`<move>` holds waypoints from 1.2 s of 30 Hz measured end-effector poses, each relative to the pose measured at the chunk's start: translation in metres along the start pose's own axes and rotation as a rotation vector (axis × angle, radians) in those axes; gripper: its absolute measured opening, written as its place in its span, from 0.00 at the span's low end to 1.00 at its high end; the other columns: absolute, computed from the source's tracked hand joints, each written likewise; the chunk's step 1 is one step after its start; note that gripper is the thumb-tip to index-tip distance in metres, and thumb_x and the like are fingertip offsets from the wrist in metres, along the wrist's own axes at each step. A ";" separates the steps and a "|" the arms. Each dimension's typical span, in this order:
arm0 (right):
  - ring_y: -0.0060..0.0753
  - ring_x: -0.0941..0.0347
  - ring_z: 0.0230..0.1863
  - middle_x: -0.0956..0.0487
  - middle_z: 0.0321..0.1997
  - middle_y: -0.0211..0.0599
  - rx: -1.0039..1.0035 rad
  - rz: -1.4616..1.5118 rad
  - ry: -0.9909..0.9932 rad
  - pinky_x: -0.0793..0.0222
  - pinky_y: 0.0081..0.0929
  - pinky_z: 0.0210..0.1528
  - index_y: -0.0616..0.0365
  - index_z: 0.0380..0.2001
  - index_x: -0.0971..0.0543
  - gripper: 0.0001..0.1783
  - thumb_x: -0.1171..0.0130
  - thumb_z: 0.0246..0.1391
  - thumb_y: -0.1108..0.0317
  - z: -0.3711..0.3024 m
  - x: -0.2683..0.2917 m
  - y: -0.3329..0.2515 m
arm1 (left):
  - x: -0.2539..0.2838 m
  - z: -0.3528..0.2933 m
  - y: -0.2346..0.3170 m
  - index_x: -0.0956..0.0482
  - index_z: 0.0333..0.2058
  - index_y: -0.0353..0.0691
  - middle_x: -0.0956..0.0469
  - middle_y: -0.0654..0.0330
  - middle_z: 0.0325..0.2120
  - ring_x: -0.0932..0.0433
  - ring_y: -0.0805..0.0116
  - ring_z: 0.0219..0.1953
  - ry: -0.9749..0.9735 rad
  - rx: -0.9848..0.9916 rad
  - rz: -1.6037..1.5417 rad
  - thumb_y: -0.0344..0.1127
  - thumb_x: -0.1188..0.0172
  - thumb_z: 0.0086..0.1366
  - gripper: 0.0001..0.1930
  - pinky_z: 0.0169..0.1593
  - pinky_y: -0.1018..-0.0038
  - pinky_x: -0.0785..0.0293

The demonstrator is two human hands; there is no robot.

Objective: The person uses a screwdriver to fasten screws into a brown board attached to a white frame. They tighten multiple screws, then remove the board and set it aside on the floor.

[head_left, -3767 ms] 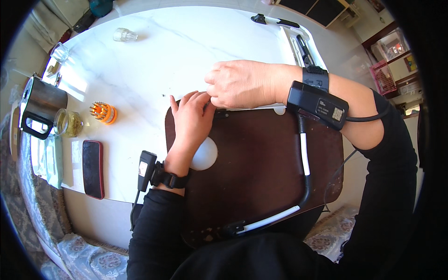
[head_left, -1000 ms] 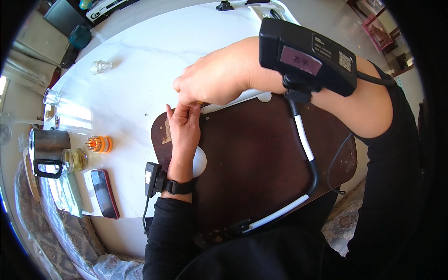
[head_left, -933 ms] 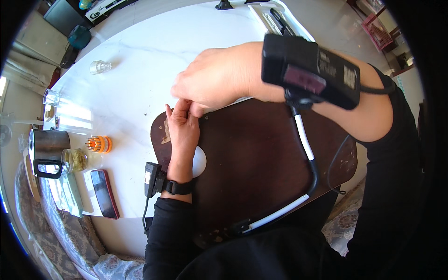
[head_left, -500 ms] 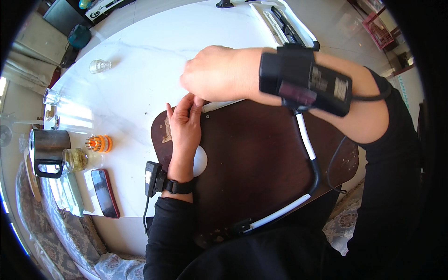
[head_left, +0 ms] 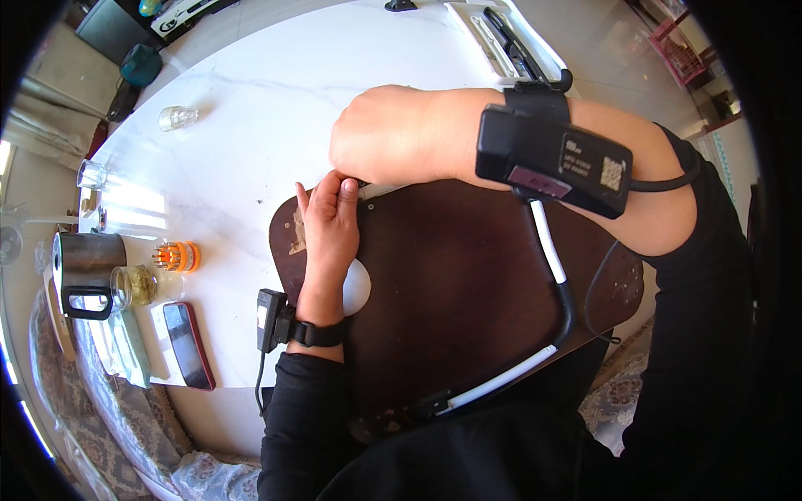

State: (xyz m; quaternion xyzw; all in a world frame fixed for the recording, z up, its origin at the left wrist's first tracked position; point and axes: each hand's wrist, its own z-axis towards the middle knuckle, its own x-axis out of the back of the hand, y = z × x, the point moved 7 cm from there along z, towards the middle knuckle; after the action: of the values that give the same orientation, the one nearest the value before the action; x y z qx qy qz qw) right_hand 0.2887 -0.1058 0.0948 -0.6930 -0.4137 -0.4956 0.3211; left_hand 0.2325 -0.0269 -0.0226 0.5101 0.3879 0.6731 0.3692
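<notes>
A dark brown board (head_left: pixel 451 275) lies in front of me on the white marble table (head_left: pixel 242 150), with a white round patch (head_left: pixel 357 285) near its left side. My left hand (head_left: pixel 327 234) rests flat on the board's far left corner and holds nothing. My right hand (head_left: pixel 393 138) is curled at the board's far edge, its fingers tucked under and touching my left fingertips. What those fingers hold is hidden. Each wrist wears a black strapped device, the left wrist device (head_left: pixel 269 319) and the right wrist device (head_left: pixel 551 159), with a white and black cable running from the right one.
At the table's left stand a steel mug (head_left: pixel 83 260), a glass jar (head_left: pixel 138 285), an orange holder of small bits (head_left: pixel 177 256) and a red-edged phone (head_left: pixel 189 344). Two small glasses (head_left: pixel 177 118) (head_left: pixel 90 174) sit farther off. A white tray (head_left: pixel 501 37) with dark tools lies at the far right.
My right forearm has swung lower across the board's far edge while the hand stays at my left fingertips. My left hand has kept flat on the same corner.
</notes>
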 end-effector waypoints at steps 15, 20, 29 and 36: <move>0.48 0.20 0.41 0.21 0.38 0.39 0.042 0.044 0.217 0.23 0.40 0.41 0.55 0.34 0.18 0.06 0.43 0.54 0.75 -0.034 0.007 -0.001 | 0.006 -0.002 0.005 0.23 0.54 0.44 0.17 0.68 0.44 0.21 0.74 0.51 -0.097 0.049 -0.182 0.31 0.54 0.76 0.13 0.75 0.51 0.78; 0.43 0.23 0.43 0.24 0.35 0.35 0.130 0.104 0.411 0.24 0.37 0.42 0.55 0.31 0.20 0.06 0.44 0.52 0.78 -0.033 0.011 -0.008 | 0.005 -0.002 0.005 0.22 0.51 0.43 0.17 0.68 0.41 0.20 0.74 0.46 -0.102 0.016 -0.135 0.30 0.53 0.76 0.12 0.75 0.49 0.76; 0.44 0.25 0.43 0.24 0.36 0.37 0.279 0.097 0.532 0.26 0.38 0.43 0.57 0.34 0.22 0.04 0.42 0.54 0.74 -0.043 0.043 -0.016 | 0.005 -0.002 0.009 0.23 0.52 0.43 0.17 0.66 0.40 0.20 0.72 0.46 -0.064 0.004 -0.152 0.30 0.53 0.76 0.13 0.75 0.49 0.76; 0.51 0.23 0.37 0.22 0.36 0.43 -0.043 0.296 0.297 0.27 0.40 0.39 0.59 0.40 0.23 0.07 0.41 0.60 0.69 -0.069 0.003 -0.008 | 0.006 -0.002 0.009 0.22 0.53 0.44 0.15 0.66 0.42 0.19 0.72 0.48 -0.088 0.031 -0.125 0.30 0.53 0.75 0.14 0.75 0.51 0.74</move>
State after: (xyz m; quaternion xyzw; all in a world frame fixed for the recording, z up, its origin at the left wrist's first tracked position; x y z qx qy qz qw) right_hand 0.2533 -0.1601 0.1191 -0.6722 -0.2447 -0.5486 0.4329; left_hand 0.2287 -0.0256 -0.0125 0.5197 0.4129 0.6194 0.4192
